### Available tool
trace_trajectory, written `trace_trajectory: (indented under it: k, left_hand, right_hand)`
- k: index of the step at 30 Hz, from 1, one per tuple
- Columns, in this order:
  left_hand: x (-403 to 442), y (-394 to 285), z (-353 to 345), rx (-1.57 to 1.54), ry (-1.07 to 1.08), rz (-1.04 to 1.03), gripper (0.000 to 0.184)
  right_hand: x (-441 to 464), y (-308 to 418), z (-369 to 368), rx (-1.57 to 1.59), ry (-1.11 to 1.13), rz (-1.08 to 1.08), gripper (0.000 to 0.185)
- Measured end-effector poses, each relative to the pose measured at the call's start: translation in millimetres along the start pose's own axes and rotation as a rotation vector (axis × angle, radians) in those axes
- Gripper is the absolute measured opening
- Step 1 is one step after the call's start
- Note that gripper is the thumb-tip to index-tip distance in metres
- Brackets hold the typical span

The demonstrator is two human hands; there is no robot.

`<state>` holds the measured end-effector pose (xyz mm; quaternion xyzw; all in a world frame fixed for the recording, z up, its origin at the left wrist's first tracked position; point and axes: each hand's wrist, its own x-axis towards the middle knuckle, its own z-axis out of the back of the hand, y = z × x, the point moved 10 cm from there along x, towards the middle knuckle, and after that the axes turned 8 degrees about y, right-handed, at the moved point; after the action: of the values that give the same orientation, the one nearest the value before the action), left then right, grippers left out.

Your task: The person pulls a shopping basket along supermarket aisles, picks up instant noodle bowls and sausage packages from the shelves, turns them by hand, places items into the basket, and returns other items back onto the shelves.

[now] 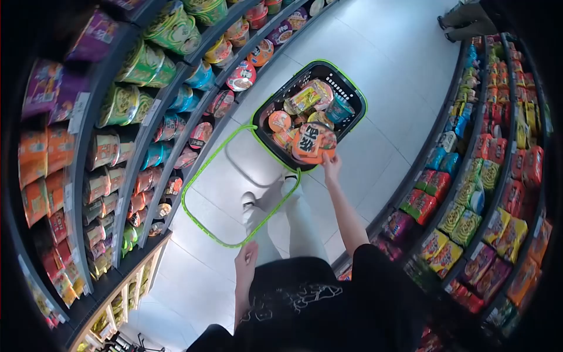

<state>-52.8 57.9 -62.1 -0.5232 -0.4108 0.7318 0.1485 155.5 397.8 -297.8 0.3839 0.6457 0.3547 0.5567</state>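
Note:
My right hand point(331, 164) is closed on the near edge of an orange noodle bowl point(309, 142), which it holds over the near end of a black basket point(355, 111) with a green rim. Inside the basket lie several noodle packs and cups, among them a yellow pack point(306, 98), a teal cup point(340, 109) and a small orange cup point(280, 121). The basket's long green handle point(185, 205) slants out toward me. Low by my left side, just under the handle's end, my left hand point(247, 256) has its fingers curled, and whether anything is in them is hidden.
Shelves of noodle cups and bowls point(123, 105) curve along the left. More shelves with bagged noodles point(463, 226) line the right. Pale floor tiles point(390, 88) run between them. Another person's legs point(466, 22) show at the top right. My feet are right behind the basket.

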Motion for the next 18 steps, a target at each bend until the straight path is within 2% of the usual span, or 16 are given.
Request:
trace_trajectory:
  k: [1, 2, 3, 6, 7, 8, 9, 11, 13, 15, 16, 17, 18]
  left_hand:
    - [-13, 10, 10, 0.020, -0.035, 0.061, 0.015]
    - [-24, 19, 20, 0.040, -0.072, 0.120, 0.015]
    - [37, 34, -24, 0.009, -0.044, 0.122, 0.015]
    - [43, 53, -22, 0.061, -0.090, 0.175, 0.019]
    - [45, 67, -26, 0.066, -0.080, 0.222, 0.019]
    - [50, 79, -30, 0.069, -0.071, 0.272, 0.019]
    - [60, 87, -34, 0.058, -0.087, 0.276, 0.019]
    - [91, 98, -48, 0.042, -0.055, 0.234, 0.015]
    - [128, 116, -70, -0.019, -0.077, 0.197, 0.010]
    - [165, 146, -93, 0.171, -0.093, 0.084, 0.016]
    - [175, 144, -106, 0.389, -0.055, 0.091, 0.024]
    - [186, 140, -119, 0.606, -0.018, 0.093, 0.033]
    - [188, 145, -123, 0.596, -0.033, 0.102, 0.033]
  right_hand:
    - [17, -16, 9, -0.127, -0.025, 0.030, 0.022]
    - [28, -23, 9, -0.254, -0.049, 0.061, 0.024]
    - [105, -20, 40, -0.290, -0.064, 0.076, 0.024]
    - [149, -33, 33, -0.273, -0.056, 0.075, 0.028]
    - [168, -38, 43, -0.448, -0.063, 0.145, 0.027]
    - [181, -42, 43, -0.622, -0.069, 0.216, 0.026]
    - [184, -43, 36, -0.625, -0.050, 0.217, 0.026]
    - [181, -20, 24, -0.905, -0.046, 0.243, 0.028]
    - [182, -16, 14, -0.926, -0.001, 0.196, 0.033]
    - [179, -6, 7, -1.038, -0.069, 0.238, 0.041]
    - [180, -15, 10, -1.029, -0.055, 0.064, 0.059]
    - [178, -10, 2, -1.035, -0.039, 0.072, 0.059]
    - [169, 4, -8, -1.148, -0.089, 0.168, 0.060]
